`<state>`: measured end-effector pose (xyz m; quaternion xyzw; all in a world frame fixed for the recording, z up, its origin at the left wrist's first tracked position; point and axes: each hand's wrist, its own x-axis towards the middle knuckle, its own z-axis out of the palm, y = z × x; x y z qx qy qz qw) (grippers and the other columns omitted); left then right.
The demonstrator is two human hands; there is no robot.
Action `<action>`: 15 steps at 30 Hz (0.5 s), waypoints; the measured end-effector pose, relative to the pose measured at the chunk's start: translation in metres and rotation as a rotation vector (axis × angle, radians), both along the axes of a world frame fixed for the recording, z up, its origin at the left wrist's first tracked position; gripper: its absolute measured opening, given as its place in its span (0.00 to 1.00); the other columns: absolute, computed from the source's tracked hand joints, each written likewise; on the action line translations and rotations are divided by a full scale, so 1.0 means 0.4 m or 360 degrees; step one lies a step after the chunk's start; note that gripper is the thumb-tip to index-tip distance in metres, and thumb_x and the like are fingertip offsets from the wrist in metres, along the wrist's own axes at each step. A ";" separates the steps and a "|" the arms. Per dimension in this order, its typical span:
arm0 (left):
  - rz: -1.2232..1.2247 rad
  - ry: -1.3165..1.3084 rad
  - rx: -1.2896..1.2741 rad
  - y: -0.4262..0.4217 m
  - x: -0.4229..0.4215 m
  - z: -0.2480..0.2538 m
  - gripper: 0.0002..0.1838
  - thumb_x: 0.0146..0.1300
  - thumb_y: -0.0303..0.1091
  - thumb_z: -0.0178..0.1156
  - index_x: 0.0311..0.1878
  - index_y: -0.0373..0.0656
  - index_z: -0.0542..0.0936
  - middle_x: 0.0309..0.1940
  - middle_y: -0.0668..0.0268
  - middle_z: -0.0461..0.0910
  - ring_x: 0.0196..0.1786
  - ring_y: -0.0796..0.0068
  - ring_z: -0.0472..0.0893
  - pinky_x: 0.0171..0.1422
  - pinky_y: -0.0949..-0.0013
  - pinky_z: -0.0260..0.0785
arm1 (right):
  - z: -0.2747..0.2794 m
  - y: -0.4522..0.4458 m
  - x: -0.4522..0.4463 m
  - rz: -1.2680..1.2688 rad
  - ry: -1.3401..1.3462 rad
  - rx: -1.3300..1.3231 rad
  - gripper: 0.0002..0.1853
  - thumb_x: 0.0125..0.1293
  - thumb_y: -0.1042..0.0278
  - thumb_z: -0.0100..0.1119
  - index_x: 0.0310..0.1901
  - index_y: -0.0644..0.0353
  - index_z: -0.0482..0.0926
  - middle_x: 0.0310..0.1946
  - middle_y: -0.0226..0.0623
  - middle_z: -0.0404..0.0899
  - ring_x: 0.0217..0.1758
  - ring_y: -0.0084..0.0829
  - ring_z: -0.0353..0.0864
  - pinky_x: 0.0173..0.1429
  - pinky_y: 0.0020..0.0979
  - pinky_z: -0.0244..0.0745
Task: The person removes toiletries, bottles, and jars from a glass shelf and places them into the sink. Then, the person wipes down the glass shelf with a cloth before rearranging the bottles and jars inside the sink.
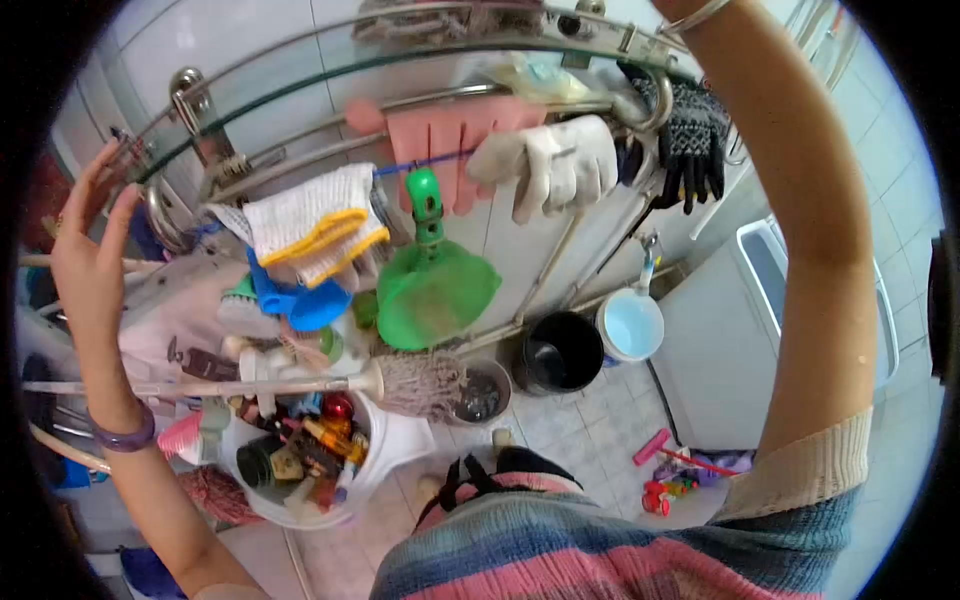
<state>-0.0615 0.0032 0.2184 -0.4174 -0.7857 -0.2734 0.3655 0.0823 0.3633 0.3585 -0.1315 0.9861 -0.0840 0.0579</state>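
Glass shelf (290, 88) lies up and right of my left hand (90, 262), long axis left to right. That hand's at its left end, fingers parted, contact unclear. Right hand out of frame, can't tell its grip.

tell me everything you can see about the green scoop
The green scoop looks like slightly see-through plastic: a broad, rounded bowl below a short handle. It hangs handle-up, apparently from a thin blue bar, in front of pink gloves. The mop head shows just below; whether they touch is unclear.
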 end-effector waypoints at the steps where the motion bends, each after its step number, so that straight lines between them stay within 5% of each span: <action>1: 0.0008 0.0010 0.0033 0.008 0.020 0.007 0.22 0.62 0.28 0.61 0.59 0.37 0.74 0.54 0.58 0.78 0.56 0.70 0.77 0.61 0.69 0.67 | 0.004 -0.014 -0.005 0.0007 0.0028 0.0001 0.20 0.55 0.75 0.59 0.51 0.64 0.80 0.45 0.41 0.83 0.46 0.31 0.80 0.50 0.31 0.76; 7: 0.0084 -0.0090 0.0109 0.007 0.044 0.014 0.24 0.58 0.28 0.63 0.59 0.40 0.75 0.53 0.57 0.79 0.56 0.65 0.78 0.60 0.66 0.68 | -0.053 -0.090 -0.101 0.0311 0.0303 -0.0283 0.15 0.58 0.77 0.56 0.48 0.58 0.83 0.38 0.33 0.85 0.38 0.24 0.81 0.46 0.27 0.76; 9: 0.0115 -0.0084 0.0089 0.016 0.065 0.024 0.24 0.57 0.28 0.63 0.59 0.40 0.75 0.54 0.57 0.79 0.56 0.65 0.78 0.60 0.65 0.67 | 0.003 -0.062 -0.021 0.0474 0.0673 -0.0027 0.20 0.57 0.73 0.58 0.54 0.64 0.79 0.47 0.43 0.82 0.48 0.33 0.81 0.50 0.33 0.76; 11: 0.0071 0.0060 0.0101 0.036 0.091 0.036 0.23 0.57 0.27 0.63 0.58 0.40 0.75 0.55 0.57 0.78 0.57 0.64 0.77 0.61 0.65 0.67 | 0.032 -0.026 0.066 0.0115 0.0787 -0.0218 0.21 0.61 0.69 0.59 0.56 0.63 0.77 0.52 0.46 0.79 0.52 0.38 0.80 0.54 0.33 0.76; 12: 0.0050 0.0136 0.0109 0.050 0.105 0.043 0.23 0.56 0.26 0.62 0.58 0.40 0.76 0.55 0.58 0.78 0.57 0.63 0.77 0.61 0.65 0.67 | 0.041 -0.049 0.142 -0.0148 0.0877 0.0018 0.22 0.60 0.68 0.60 0.58 0.57 0.76 0.54 0.47 0.78 0.53 0.42 0.79 0.56 0.32 0.75; 13: 0.0028 0.0208 0.0115 0.067 0.123 0.050 0.23 0.56 0.26 0.62 0.57 0.40 0.76 0.56 0.58 0.77 0.57 0.63 0.77 0.61 0.65 0.67 | -0.008 0.019 0.163 0.0336 0.1292 -0.0006 0.10 0.60 0.76 0.59 0.43 0.59 0.84 0.33 0.31 0.83 0.30 0.15 0.74 0.32 0.21 0.68; 15: -0.0097 0.0309 0.0106 0.123 0.164 0.062 0.20 0.55 0.25 0.62 0.54 0.39 0.77 0.55 0.58 0.78 0.57 0.63 0.77 0.62 0.65 0.67 | -0.078 0.037 0.251 0.0143 0.1247 0.0018 0.07 0.59 0.74 0.63 0.40 0.60 0.84 0.26 0.32 0.76 0.27 0.21 0.72 0.30 0.24 0.65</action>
